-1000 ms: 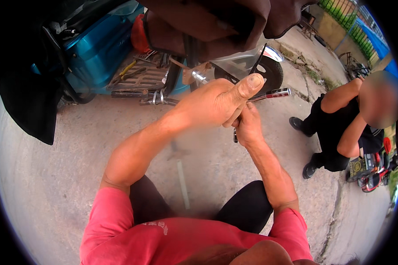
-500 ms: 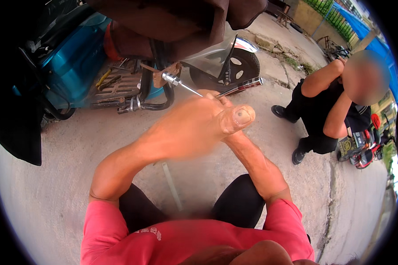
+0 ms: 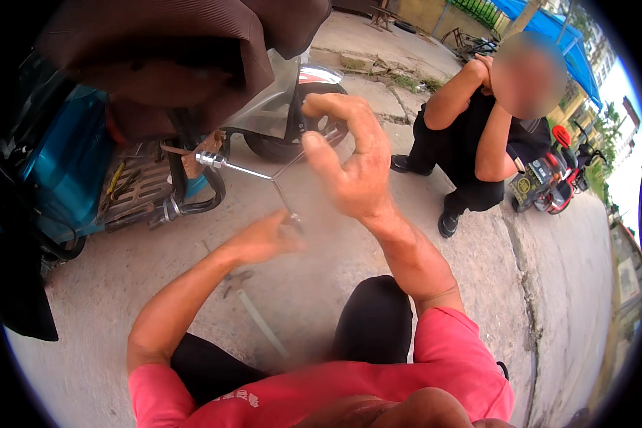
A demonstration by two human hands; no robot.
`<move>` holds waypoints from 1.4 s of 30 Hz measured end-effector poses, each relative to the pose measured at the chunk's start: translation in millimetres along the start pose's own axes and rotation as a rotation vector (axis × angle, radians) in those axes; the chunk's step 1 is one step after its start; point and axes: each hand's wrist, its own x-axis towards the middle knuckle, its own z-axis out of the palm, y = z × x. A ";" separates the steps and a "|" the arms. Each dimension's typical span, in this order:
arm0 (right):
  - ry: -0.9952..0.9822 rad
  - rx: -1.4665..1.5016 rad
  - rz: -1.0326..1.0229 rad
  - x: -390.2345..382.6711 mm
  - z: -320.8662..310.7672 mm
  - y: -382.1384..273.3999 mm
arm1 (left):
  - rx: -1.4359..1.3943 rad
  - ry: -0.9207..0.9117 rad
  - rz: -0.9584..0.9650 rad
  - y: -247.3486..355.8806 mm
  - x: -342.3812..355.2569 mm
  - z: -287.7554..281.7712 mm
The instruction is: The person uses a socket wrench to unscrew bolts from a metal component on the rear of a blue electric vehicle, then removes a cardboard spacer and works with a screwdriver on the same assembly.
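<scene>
A chrome three-armed socket wrench reaches out from the vehicle's front frame. The socket on its left arm sits against a rusty bracket. My left hand is at the end of the lower arm, its fingers blurred, so whether they grip it cannot be made out. Higher and to the right, my right hand is raised with thumb and fingers spread apart. The third arm's end shows in the gap between them, without a visible grip around it.
A blue vehicle under a brown cover stands at left; yellow-handled pliers lie on its slatted footboard. A pale strip lies on the concrete. At right a person in black squats near a red scooter.
My hands have moved apart: the left one is lower, and the right one, mostly hidden before, is raised with fingers spread. The wrench has turned. The whole view has shifted, moving the vehicle leftward.
</scene>
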 end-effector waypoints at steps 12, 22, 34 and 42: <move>-0.181 -0.400 -0.228 14.6 28.3 22.6 | -0.392 -0.002 -0.011 1.1 -6.6 14.2; -0.543 -0.116 0.625 -59.7 39.1 61.9 | -0.746 0.291 0.051 109.6 -112.2 4.7; -0.577 0.561 1.148 -126.0 45.2 13.4 | 0.208 0.662 0.456 135.1 -38.1 -33.0; -0.727 1.364 1.258 -114.5 31.7 -59.9 | 0.541 0.447 0.158 149.6 61.0 -70.7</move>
